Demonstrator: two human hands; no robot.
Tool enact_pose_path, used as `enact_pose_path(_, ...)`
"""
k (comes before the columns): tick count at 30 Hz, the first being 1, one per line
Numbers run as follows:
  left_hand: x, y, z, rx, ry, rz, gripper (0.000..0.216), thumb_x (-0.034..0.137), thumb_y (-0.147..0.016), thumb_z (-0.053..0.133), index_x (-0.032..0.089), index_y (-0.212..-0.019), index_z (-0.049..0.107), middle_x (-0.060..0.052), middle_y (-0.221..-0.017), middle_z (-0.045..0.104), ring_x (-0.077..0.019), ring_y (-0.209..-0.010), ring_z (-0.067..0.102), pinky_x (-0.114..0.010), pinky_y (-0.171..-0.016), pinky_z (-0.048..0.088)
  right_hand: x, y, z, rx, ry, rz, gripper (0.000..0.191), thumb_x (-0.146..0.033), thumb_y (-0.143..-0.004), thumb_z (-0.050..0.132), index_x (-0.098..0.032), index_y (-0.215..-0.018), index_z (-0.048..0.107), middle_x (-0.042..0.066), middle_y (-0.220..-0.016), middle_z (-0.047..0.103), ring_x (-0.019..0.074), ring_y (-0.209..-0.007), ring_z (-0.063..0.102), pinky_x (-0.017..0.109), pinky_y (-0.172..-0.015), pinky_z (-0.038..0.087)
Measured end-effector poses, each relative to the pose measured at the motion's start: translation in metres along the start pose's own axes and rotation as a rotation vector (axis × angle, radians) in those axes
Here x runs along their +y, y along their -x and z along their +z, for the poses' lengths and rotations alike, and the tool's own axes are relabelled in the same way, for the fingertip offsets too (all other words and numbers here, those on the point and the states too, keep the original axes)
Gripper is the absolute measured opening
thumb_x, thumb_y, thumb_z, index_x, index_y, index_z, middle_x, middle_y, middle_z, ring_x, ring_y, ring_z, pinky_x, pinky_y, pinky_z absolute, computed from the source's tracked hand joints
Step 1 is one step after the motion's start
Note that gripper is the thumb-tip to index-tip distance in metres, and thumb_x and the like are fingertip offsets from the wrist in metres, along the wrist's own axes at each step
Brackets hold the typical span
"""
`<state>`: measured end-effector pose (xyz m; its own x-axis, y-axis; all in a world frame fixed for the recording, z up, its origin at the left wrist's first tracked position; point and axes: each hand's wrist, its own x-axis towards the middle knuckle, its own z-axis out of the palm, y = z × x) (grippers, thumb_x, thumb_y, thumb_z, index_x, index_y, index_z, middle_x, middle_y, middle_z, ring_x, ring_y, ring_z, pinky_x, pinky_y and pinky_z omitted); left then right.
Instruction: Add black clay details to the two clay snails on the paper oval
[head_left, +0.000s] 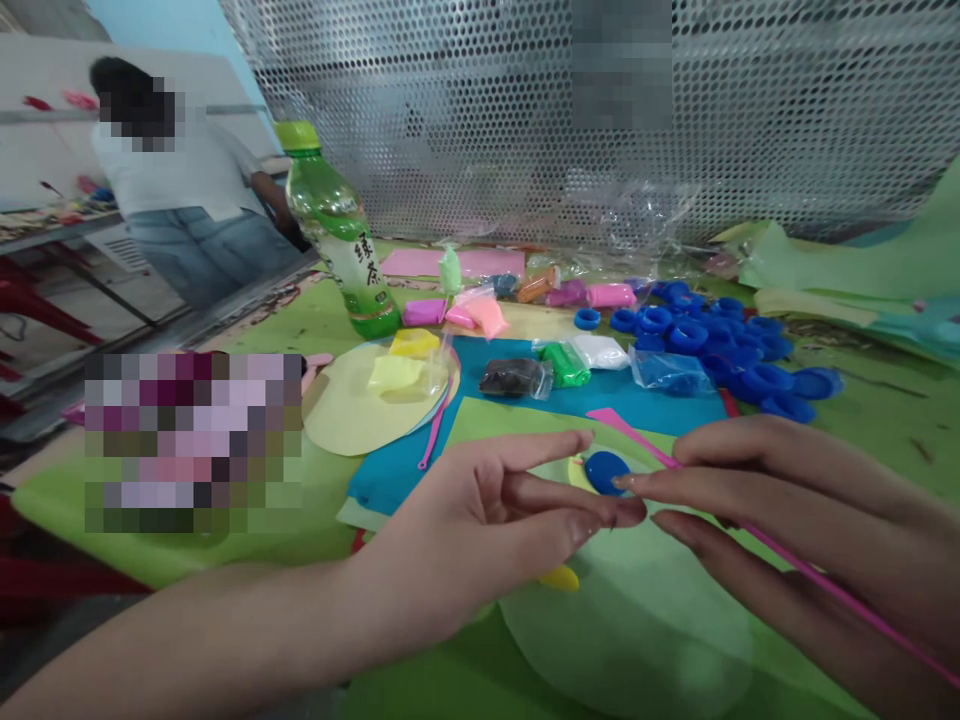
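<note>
My left hand (517,500) reaches in from the left, its fingers stretched out and apart. Close by its fingertips is a small round blue disc (606,472), with a bit of yellow showing at its edge. My right hand (780,510) has a thin pink plastic modelling tool (840,583) lying through its fingers, the flat blade end pointing up and left. One right fingertip meets the edge of the blue disc. Under both hands lies a pale green round sheet (630,630). A yellow rounded piece (561,578) peeks out below my left hand.
A green tea bottle (341,240) stands at the back left. Wrapped clay packs, including a black one (514,378) and a blue one (671,372), lie behind my hands. Blue plastic caps (720,345) are heaped at right. A second pink tool (433,430) rests on blue paper. A person (187,190) stands far left.
</note>
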<state>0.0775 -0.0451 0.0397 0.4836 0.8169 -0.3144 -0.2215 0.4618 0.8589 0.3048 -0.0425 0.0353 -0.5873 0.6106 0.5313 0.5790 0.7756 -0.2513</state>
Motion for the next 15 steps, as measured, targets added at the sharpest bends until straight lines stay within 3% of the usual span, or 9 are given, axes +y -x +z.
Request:
enact_pose_path(4,-0.0025,-0.0002,0.0011,0.007,-0.034,-0.011,0.046,0.013,-0.085,0.069,0.024,-0.129,0.061,-0.001,-0.098,0.078,-0.0145,-0.103,0.073,-0.014,-0.070,0.058,0.0055,0.0049,-0.0013,-0.076,0.025,-0.096,0.021,-0.028,-0.106,0.045,-0.027,-0.122,0.059,0.004,-0.107,0.062,0.0125,-0.090,0.069,0.011,-0.077,0.060)
enact_pose_path(8,-0.0042,-0.0017,0.0000,0.020,-0.073,-0.034,0.046,0.017,-0.083,0.071,0.027,-0.127,0.063,-0.001,-0.100,0.078,-0.0164,-0.101,0.074,-0.016,-0.071,0.058,0.0009,0.0095,0.0047,-0.029,-0.067,0.084,0.022,-0.035,-0.105,0.047,-0.028,-0.104,0.068,0.001,-0.100,0.068,0.0148,-0.085,0.071,0.013,-0.067,0.063)
enact_pose_path(10,-0.0044,-0.0019,-0.0002,0.015,-0.094,-0.039,0.043,0.019,-0.084,0.071,0.029,-0.125,0.065,-0.001,-0.100,0.079,-0.0175,-0.100,0.074,-0.018,-0.072,0.058,0.0007,0.0096,0.0060,-0.077,-0.140,0.178,0.032,-0.039,-0.106,0.042,-0.027,-0.094,0.068,0.000,-0.096,0.069,0.0141,-0.083,0.071,0.011,-0.059,0.061)
enact_pose_path(15,-0.0057,-0.0014,0.0001,-0.019,-0.133,-0.036,0.044,0.024,-0.085,0.071,0.031,-0.128,0.063,-0.002,-0.100,0.080,-0.0166,-0.097,0.074,-0.021,-0.075,0.057,0.0068,0.0045,0.0037,-0.208,-0.172,0.159,0.030,-0.033,-0.104,0.043,-0.025,-0.086,0.066,0.000,-0.086,0.069,0.0134,-0.075,0.070,0.012,-0.053,0.059)
